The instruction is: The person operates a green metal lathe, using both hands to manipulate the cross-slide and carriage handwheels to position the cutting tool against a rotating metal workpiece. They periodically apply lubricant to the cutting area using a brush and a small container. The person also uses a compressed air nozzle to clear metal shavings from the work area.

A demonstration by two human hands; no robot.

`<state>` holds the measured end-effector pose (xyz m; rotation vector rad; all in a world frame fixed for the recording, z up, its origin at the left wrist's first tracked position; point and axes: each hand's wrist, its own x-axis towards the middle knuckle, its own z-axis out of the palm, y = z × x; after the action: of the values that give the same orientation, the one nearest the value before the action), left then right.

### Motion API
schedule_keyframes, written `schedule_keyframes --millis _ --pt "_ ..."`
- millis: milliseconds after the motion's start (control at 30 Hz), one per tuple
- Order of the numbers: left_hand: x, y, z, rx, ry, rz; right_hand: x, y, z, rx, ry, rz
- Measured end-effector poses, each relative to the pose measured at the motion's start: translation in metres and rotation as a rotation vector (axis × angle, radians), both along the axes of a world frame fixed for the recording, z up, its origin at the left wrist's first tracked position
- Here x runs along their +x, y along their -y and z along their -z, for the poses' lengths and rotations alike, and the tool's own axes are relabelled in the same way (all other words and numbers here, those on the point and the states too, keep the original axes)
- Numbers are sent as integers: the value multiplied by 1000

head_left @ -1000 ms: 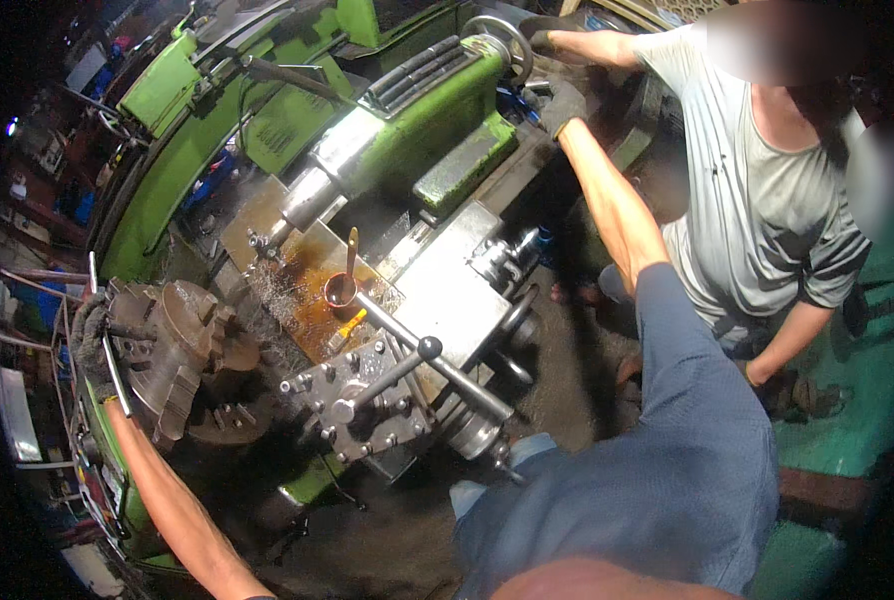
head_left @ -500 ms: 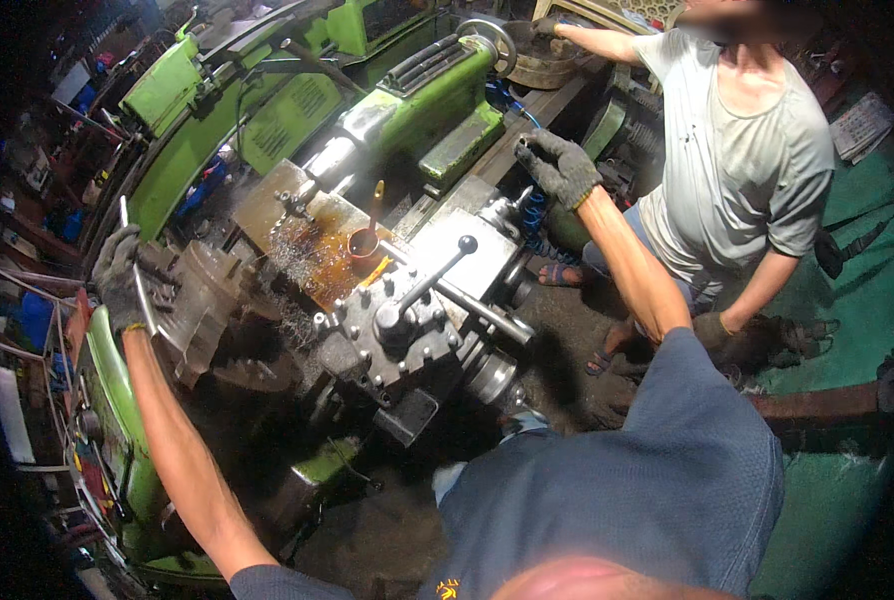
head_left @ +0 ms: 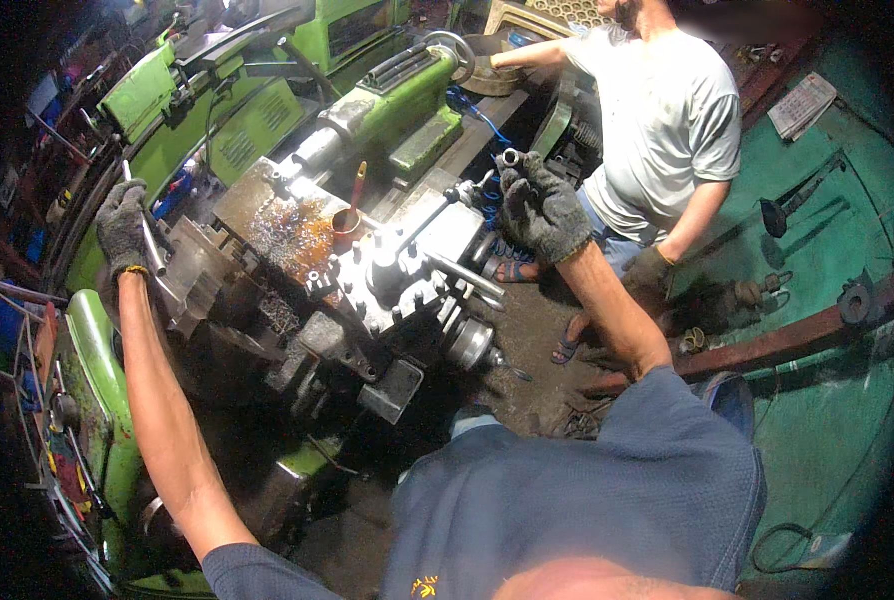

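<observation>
Now the left hand (head_left: 122, 225) grips a chuck key (head_left: 148, 240); the right hand (head_left: 542, 205) clenches a metal piece (head_left: 510, 157).

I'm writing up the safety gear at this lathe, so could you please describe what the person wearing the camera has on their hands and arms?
Both hands wear dark grey knitted work gloves, grimy and worn. The left hand glove has a thin yellowish band at the cuff; the right hand glove ends plain at the wrist. Both forearms are uncovered. The blue-grey shirt has short sleeves that end near the elbows, with a small yellow emblem on the chest.
</observation>
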<state>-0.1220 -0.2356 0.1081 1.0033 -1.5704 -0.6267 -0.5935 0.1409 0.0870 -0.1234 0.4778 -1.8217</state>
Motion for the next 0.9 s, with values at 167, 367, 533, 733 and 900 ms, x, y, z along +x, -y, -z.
schedule_keyframes --millis 167,367,533,733,900 --pt "9 12 -1 -65 83 -20 34 -17 1 -121 252 -100" --pt "16 20 3 -25 47 68 53 -33 23 -143 493 -173" --pt "26 34 7 61 10 139 50 -36 48 -217 380 -167" --pt "43 39 0 -34 113 99 29 -30 62 56 -313 197" --pt "54 32 0 146 63 195 -11 -31 68 361 -1253 488"
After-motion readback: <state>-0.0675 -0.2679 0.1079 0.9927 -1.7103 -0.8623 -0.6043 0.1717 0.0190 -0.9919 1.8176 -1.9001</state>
